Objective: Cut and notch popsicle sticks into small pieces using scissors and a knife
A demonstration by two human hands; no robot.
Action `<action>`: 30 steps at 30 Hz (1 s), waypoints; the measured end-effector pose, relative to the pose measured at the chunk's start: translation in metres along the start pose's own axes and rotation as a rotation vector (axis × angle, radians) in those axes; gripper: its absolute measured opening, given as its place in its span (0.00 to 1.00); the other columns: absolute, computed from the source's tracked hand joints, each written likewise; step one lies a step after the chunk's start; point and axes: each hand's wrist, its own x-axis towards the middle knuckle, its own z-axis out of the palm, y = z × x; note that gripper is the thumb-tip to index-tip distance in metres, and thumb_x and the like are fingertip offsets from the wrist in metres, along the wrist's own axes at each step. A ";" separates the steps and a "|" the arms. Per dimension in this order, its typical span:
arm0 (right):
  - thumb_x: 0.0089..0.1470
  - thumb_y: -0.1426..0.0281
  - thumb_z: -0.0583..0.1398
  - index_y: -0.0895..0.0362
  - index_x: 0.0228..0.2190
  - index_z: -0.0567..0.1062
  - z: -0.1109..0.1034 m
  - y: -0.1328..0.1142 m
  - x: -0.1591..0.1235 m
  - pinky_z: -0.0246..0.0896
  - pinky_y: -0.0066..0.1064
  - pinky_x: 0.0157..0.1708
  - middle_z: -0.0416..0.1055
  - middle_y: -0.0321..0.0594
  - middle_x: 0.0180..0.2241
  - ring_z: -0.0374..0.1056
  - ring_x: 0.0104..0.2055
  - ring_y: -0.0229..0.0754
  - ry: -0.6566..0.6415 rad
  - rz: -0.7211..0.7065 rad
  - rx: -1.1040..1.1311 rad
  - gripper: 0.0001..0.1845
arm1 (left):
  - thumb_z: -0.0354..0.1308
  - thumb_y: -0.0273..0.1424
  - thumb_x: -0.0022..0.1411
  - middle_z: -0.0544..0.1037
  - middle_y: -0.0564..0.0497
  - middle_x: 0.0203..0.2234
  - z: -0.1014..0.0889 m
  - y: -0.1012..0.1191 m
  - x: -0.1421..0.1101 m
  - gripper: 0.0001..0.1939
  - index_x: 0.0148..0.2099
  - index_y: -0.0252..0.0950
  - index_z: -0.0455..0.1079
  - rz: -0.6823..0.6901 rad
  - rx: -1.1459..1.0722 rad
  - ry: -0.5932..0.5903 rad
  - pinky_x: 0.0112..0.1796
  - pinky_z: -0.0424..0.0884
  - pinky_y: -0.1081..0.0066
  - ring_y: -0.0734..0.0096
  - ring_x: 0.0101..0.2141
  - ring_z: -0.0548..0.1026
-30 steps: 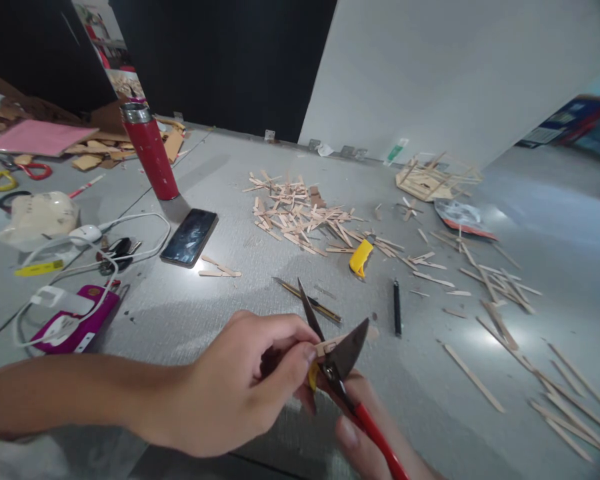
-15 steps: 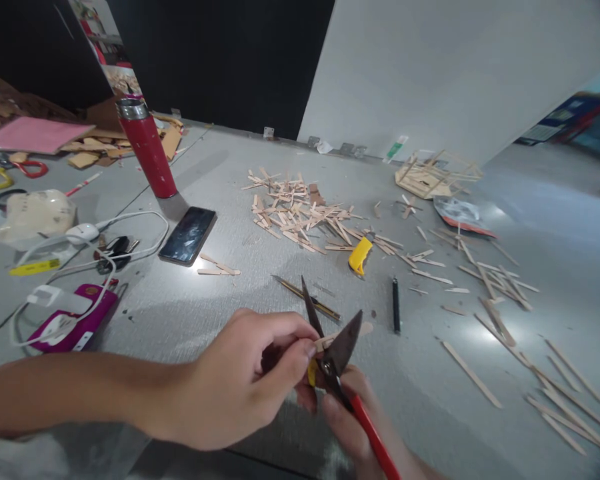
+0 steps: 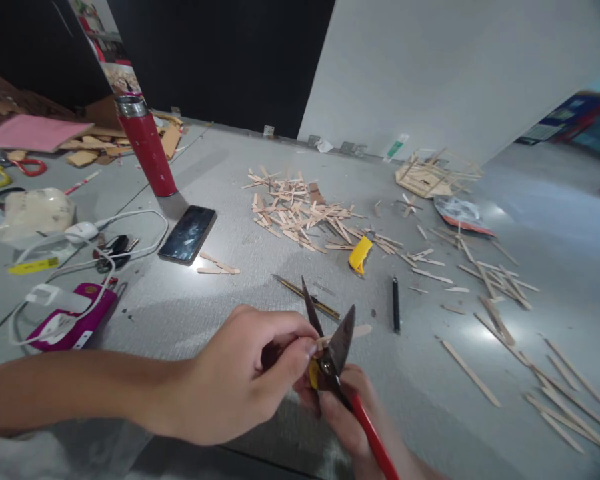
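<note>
My left hand [image 3: 250, 377] pinches a flat wooden stick [image 3: 363, 331] between thumb and forefinger. The stick runs between the parted blades of a pair of scissors [image 3: 343, 340], its far end showing to the right of them. My right hand [image 3: 347, 413] is wrapped round the scissors' red handle, low in the view; part of a yellow handle shows beside the pivot. Just beyond the blades lies a slim gold-coloured knife [image 3: 305, 297] with a pointed tip. Farther off is a yellow cutter [image 3: 361, 255], and a black pen-like rod [image 3: 396, 305] rests to the right.
A pile of wooden sticks [image 3: 300, 210] spreads mid-table, with more strewn right. A stick-built frame [image 3: 425, 177] stands at the back. Leftward are a red bottle [image 3: 147, 150], a phone [image 3: 187, 235], a purple power bank [image 3: 75, 317] with white cable, and more scissors [image 3: 30, 167].
The scissors' right blade has swung slightly left, narrowing the gap between the blades round the stick. My left hand has barely moved.
</note>
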 end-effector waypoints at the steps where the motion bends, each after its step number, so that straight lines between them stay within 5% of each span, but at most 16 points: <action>1: 0.64 0.44 0.53 0.54 0.28 0.69 0.001 0.001 0.000 0.46 0.31 0.23 0.56 0.32 0.22 0.50 0.22 0.36 0.005 0.005 0.009 0.27 | 0.50 0.27 0.72 0.73 0.56 0.22 0.000 0.000 0.000 0.13 0.32 0.34 0.67 0.005 -0.002 -0.002 0.23 0.59 0.82 0.81 0.23 0.68; 10: 0.62 0.42 0.53 0.55 0.29 0.69 -0.002 0.019 -0.003 0.42 0.30 0.21 0.55 0.30 0.20 0.49 0.20 0.34 -0.066 0.025 0.120 0.29 | 0.49 0.28 0.73 0.76 0.54 0.24 0.001 -0.001 -0.001 0.14 0.33 0.33 0.69 0.016 0.002 -0.005 0.26 0.63 0.82 0.79 0.25 0.72; 21: 0.60 0.42 0.58 0.56 0.28 0.71 0.004 0.010 -0.007 0.44 0.29 0.20 0.55 0.30 0.20 0.46 0.21 0.34 0.033 0.089 0.186 0.28 | 0.48 0.29 0.73 0.72 0.55 0.23 0.001 -0.003 0.000 0.15 0.33 0.33 0.70 0.021 0.062 -0.002 0.26 0.61 0.78 0.79 0.24 0.66; 30: 0.58 0.43 0.59 0.57 0.28 0.73 0.002 0.028 -0.007 0.46 0.29 0.20 0.55 0.30 0.19 0.46 0.20 0.33 0.005 0.114 0.211 0.28 | 0.49 0.28 0.72 0.74 0.55 0.23 0.002 -0.002 0.001 0.15 0.32 0.33 0.69 0.009 0.022 -0.005 0.26 0.61 0.80 0.79 0.24 0.68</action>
